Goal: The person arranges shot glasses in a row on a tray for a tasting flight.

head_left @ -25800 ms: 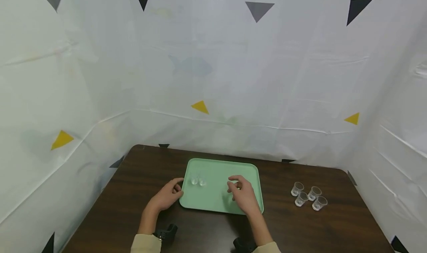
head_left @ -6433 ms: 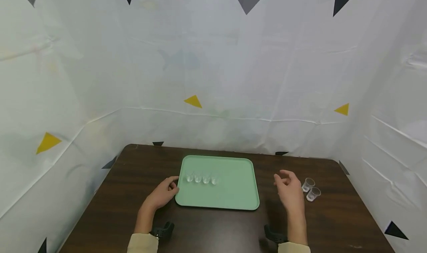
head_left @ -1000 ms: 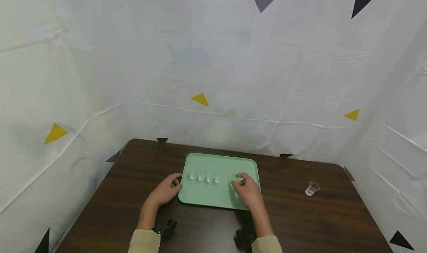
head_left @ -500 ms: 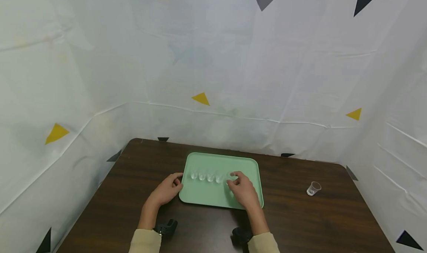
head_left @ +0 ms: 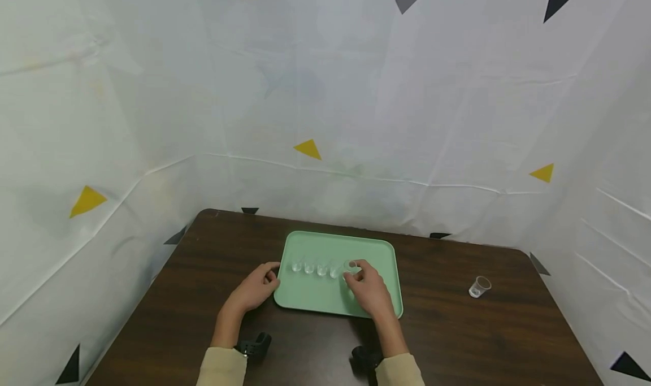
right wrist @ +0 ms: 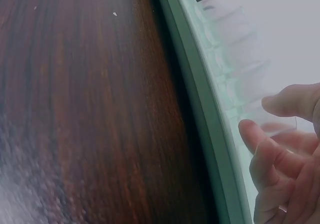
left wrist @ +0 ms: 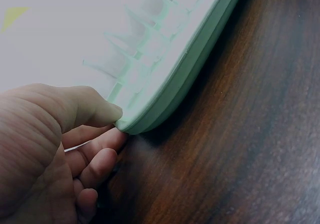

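Note:
My left hand [head_left: 254, 289] holds the left edge of a pale green tray [head_left: 330, 302]; in the left wrist view its thumb [left wrist: 95, 108] lies on the rim, with the other fingers curled beside and below it. Several small clear cups [head_left: 309, 268] stand upright in a row on the tray's left half. At the right end of that row, my right hand [head_left: 371, 290] pinches another small clear cup [head_left: 348, 266] between thumb and fingers, close to the tray surface. From the right wrist view, whether this cup's base touches the tray cannot be told.
One more clear cup [head_left: 480, 287] stands alone on the dark wooden table [head_left: 432, 329], right of the tray. White sheeting [head_left: 356, 120] with coloured triangles hangs behind and at both sides of the table.
Over the last second my right hand has carried its cup left, up to the row. Since the oldest frame, more cups stand on the tray and fewer on the table. My left hand stays put.

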Action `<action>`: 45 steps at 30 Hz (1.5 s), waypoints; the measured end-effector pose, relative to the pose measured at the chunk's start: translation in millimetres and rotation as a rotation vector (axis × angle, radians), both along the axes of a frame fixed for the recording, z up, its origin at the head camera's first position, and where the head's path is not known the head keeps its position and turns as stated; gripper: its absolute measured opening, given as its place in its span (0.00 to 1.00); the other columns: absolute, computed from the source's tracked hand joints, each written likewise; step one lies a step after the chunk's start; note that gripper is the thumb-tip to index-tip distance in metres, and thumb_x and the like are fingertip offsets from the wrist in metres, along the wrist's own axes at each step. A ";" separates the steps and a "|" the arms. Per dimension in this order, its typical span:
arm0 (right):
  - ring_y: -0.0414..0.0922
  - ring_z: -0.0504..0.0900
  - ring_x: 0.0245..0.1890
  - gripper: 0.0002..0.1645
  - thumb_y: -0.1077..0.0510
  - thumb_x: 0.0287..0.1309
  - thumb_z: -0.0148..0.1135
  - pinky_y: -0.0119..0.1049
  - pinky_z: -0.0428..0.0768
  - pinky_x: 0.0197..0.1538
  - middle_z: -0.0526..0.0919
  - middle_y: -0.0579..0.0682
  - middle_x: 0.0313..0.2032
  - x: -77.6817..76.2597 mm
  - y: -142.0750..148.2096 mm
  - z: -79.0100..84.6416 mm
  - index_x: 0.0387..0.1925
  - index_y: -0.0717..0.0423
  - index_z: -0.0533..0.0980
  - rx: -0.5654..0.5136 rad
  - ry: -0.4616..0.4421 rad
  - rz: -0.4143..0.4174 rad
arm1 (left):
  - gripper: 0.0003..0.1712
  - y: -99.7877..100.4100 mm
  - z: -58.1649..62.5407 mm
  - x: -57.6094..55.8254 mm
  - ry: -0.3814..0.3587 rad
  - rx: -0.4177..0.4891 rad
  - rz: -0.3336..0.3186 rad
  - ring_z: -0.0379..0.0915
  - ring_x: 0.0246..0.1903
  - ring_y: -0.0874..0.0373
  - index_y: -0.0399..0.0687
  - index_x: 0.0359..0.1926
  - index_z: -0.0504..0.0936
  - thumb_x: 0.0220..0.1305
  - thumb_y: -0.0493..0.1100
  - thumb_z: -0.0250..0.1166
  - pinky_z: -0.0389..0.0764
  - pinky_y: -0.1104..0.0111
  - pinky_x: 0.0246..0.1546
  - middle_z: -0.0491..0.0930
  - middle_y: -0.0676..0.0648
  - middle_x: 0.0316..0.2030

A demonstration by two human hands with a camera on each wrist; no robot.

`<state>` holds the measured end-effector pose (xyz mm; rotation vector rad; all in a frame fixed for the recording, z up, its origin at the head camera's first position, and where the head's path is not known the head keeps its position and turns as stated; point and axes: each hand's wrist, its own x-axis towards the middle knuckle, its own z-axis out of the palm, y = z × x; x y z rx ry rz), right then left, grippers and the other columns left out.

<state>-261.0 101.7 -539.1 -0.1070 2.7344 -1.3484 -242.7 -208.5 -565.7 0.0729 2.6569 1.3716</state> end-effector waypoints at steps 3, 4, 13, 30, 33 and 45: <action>0.43 0.82 0.31 0.24 0.47 0.76 0.64 0.40 0.75 0.33 0.88 0.50 0.40 -0.3 -0.4 -0.7 0.66 0.51 0.78 -0.001 -0.008 -0.006 | 0.29 0.6 1.1 0.1 -0.008 0.009 0.002 0.70 0.36 0.55 0.37 0.75 0.72 0.78 0.40 0.58 0.72 0.62 0.39 0.76 0.45 0.43; 0.43 0.82 0.31 0.24 0.47 0.76 0.64 0.40 0.75 0.33 0.88 0.50 0.40 -0.2 -0.5 -0.9 0.67 0.51 0.78 -0.002 -0.008 -0.007 | 0.29 0.7 1.3 0.0 -0.010 0.016 0.004 0.70 0.36 0.55 0.37 0.75 0.73 0.77 0.40 0.58 0.72 0.61 0.39 0.76 0.45 0.43; 0.43 0.79 0.30 0.25 0.48 0.76 0.64 0.40 0.74 0.33 0.87 0.51 0.40 2.2 0.4 -2.0 0.68 0.52 0.77 0.008 -0.009 -0.008 | 0.29 2.4 1.8 1.3 -0.022 0.010 0.011 0.69 0.35 0.56 0.39 0.75 0.73 0.78 0.39 0.58 0.71 0.62 0.39 0.76 0.46 0.43; 0.45 0.80 0.33 0.29 0.53 0.72 0.68 0.40 0.74 0.34 0.88 0.53 0.42 7.1 21.5 3.9 0.71 0.54 0.75 0.009 -0.034 -0.031 | 0.30 -4.5 2.0 1.9 -0.035 0.017 0.015 0.70 0.37 0.55 0.38 0.76 0.71 0.77 0.40 0.58 0.72 0.61 0.40 0.77 0.45 0.44; 0.45 0.82 0.36 0.29 0.52 0.73 0.67 0.40 0.73 0.35 0.88 0.52 0.43 9.8 29.9 7.5 0.71 0.52 0.76 0.030 -0.031 -0.059 | 0.30 -6.5 -0.4 1.7 -0.036 0.014 0.017 0.69 0.37 0.55 0.38 0.76 0.71 0.77 0.40 0.58 0.72 0.61 0.39 0.77 0.45 0.44; 0.45 0.80 0.35 0.27 0.43 0.79 0.58 0.41 0.72 0.37 0.91 0.53 0.45 9.1 77.9 17.3 0.71 0.49 0.75 -0.040 -0.040 -0.258 | 0.30 -11.3 -1.7 -3.8 -0.036 -0.004 0.001 0.69 0.38 0.56 0.39 0.77 0.71 0.78 0.40 0.57 0.71 0.62 0.41 0.76 0.46 0.45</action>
